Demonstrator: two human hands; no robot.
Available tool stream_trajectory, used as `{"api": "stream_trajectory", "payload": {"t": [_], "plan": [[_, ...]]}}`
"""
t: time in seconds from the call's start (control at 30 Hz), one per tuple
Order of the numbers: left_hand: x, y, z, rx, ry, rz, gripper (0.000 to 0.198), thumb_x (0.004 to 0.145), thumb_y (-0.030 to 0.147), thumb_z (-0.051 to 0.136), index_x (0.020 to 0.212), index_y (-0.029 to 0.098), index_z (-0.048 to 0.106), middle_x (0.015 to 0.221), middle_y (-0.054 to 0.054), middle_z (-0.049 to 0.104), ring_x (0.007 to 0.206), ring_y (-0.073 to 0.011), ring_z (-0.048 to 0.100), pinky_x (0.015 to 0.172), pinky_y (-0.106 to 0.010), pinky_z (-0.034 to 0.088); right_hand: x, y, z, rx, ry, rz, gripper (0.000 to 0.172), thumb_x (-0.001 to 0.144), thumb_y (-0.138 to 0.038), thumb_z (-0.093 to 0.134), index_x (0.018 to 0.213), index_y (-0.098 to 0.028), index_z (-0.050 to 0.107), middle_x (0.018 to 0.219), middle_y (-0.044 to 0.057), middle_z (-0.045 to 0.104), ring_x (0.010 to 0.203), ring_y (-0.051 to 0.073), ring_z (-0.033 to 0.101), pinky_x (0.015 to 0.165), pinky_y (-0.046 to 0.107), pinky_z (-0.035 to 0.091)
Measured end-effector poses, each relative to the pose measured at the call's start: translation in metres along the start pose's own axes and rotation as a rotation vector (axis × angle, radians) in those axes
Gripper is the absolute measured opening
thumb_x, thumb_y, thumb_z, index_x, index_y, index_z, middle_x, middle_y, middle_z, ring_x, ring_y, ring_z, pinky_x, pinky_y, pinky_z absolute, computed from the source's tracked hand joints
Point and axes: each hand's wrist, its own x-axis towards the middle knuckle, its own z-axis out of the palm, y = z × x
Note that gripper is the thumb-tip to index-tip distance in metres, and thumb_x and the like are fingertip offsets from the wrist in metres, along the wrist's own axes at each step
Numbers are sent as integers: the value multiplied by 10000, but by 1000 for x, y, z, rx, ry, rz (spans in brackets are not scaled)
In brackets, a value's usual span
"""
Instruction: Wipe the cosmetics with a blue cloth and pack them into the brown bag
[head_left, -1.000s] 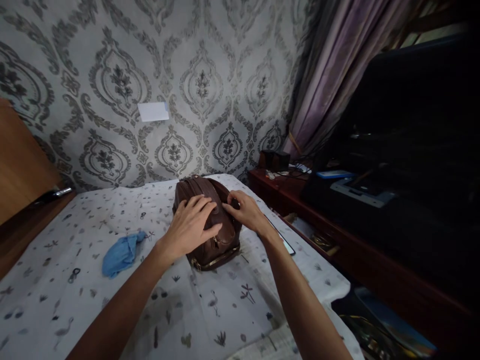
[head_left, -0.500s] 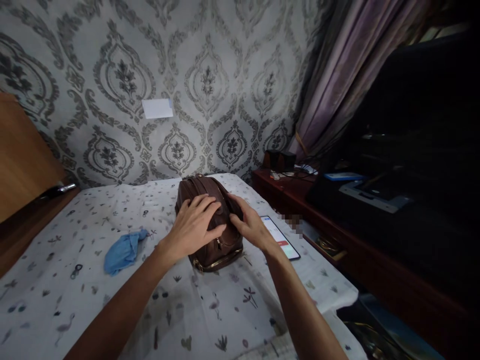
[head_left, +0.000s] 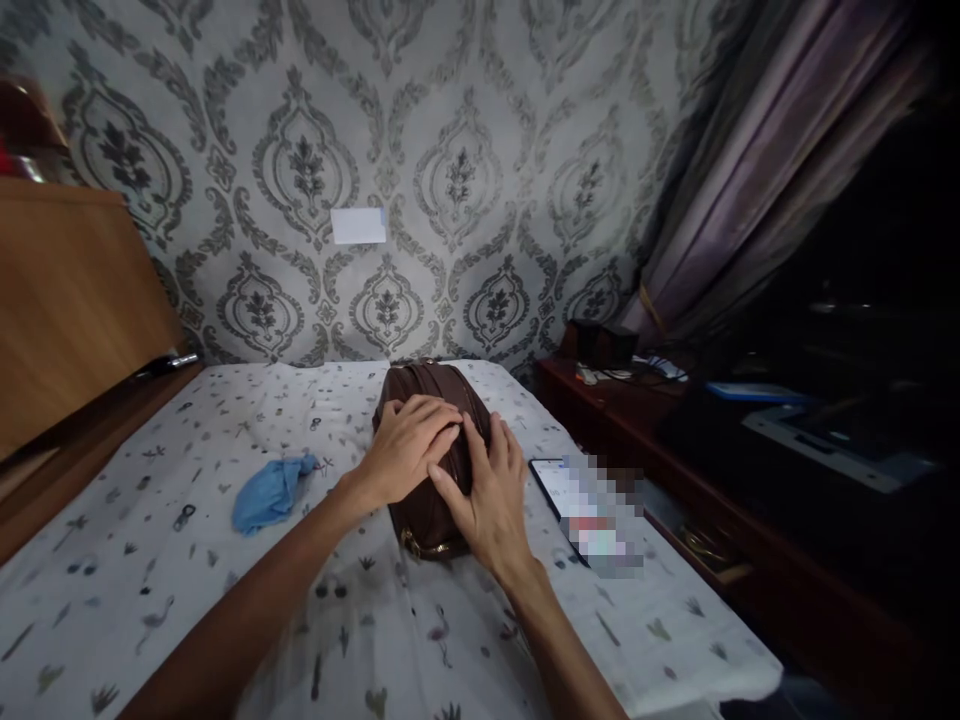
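Note:
A dark brown leather bag (head_left: 427,515) with gold zippers lies on a white patterned cloth (head_left: 300,640). My left hand (head_left: 412,445) rests on the bag's top, its fingers bent and close together near the middle. My right hand (head_left: 491,495) lies spread over the bag's right side, thumb apart from the fingers, with the fingertips close to those of my left hand. Between and beneath the hands, part of the bag's surface is hidden.
Left of the bag lies a crumpled blue cloth (head_left: 271,494). A phone (head_left: 559,500), partly pixelated, is at the right. A wooden cabinet (head_left: 82,310) stands far left, a dark red desk (head_left: 630,410) at the right, and a patterned wall (head_left: 461,290) behind.
My right hand has moved from the bag's right edge onto its top and spread out. The view has shifted, so the bag and phone appear further right.

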Motion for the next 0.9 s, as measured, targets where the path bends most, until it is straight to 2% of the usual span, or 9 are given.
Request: {"api": "stream_trajectory", "payload": {"t": [0.1, 0.13, 0.2, 0.27, 0.33, 0.4, 0.5, 0.7, 0.9], "plan": [[5, -22, 1, -278, 130, -116, 257, 1013, 322, 450, 1069, 235, 685, 1121, -50, 735, 1082, -204, 643, 974, -356, 465, -1, 0, 1, 13, 43, -41, 649, 944, -587, 504, 1454, -186, 499, 1521, 219, 423, 1401, 409, 380, 1069, 643, 398], [9, -34, 0, -362, 193, -209, 265, 1007, 335, 454, 1086, 224, 682, 1130, -55, 729, 1063, -199, 650, 952, -331, 479, -2, 0, 1, 23, 63, -52, 622, 948, -563, 511, 1444, -187, 505, 1505, 214, 443, 1402, 404, 378, 1072, 640, 397], [18, -64, 0, -422, 344, -547, 227, 978, 327, 504, 1055, 210, 684, 1162, -43, 718, 1122, -194, 634, 949, -284, 481, -2, -1, 2, 38, 96, -66, 579, 954, -524, 522, 1432, -198, 508, 1480, 198, 476, 1402, 393, 379, 1076, 635, 396], [28, -96, 0, -396, 367, -736, 243, 989, 322, 493, 1055, 169, 669, 1200, -78, 697, 1185, -217, 605, 947, -298, 485, -3, -2, 3, 45, 121, -74, 560, 953, -508, 533, 1426, -208, 508, 1467, 186, 491, 1398, 390, 385, 1073, 632, 401], [37, -126, 2, -410, 289, -886, 306, 1011, 369, 475, 1003, 135, 672, 1094, -94, 711, 1084, -232, 648, 885, -342, 522, -3, -2, 5, 49, 141, -80, 555, 951, -498, 543, 1425, -212, 506, 1460, 181, 496, 1391, 391, 392, 1067, 629, 409], [45, -149, 6, -458, 156, -1013, 336, 1003, 425, 523, 1034, 124, 669, 1041, -86, 706, 958, -215, 679, 822, -376, 561, -4, -2, 6, 55, 157, -89, 554, 949, -486, 550, 1430, -216, 501, 1449, 177, 504, 1385, 391, 397, 1061, 629, 415], [58, -169, 14, -524, -30, -1117, 352, 970, 399, 613, 1217, 148, 618, 1179, -93, 660, 996, -207, 668, 857, -417, 584, -4, -1, 5, 64, 160, -93, 553, 944, -471, 563, 1435, -227, 495, 1443, 165, 508, 1385, 383, 400, 1060, 625, 419], [82, -182, 21, -509, -183, -1197, 380, 966, 371, 621, 1285, 166, 589, 1286, -108, 617, 1093, -237, 642, 917, -455, 569, -4, -2, 1, 77, 136, -96, 489, 947, -441, 565, 1393, -242, 533, 1452, 151, 501, 1407, 373, 383, 1062, 614, 422], [100, -182, 16, -424, -218, -1202, 374, 968, 368, 620, 1283, 169, 592, 1288, -108, 617, 1093, -235, 642, 918, -453, 569, -4, -3, 0, 84, 133, -96, 488, 948, -448, 568, 1386, -236, 538, 1444, 153, 508, 1395, 371, 391, 1063, 614, 422]]}}
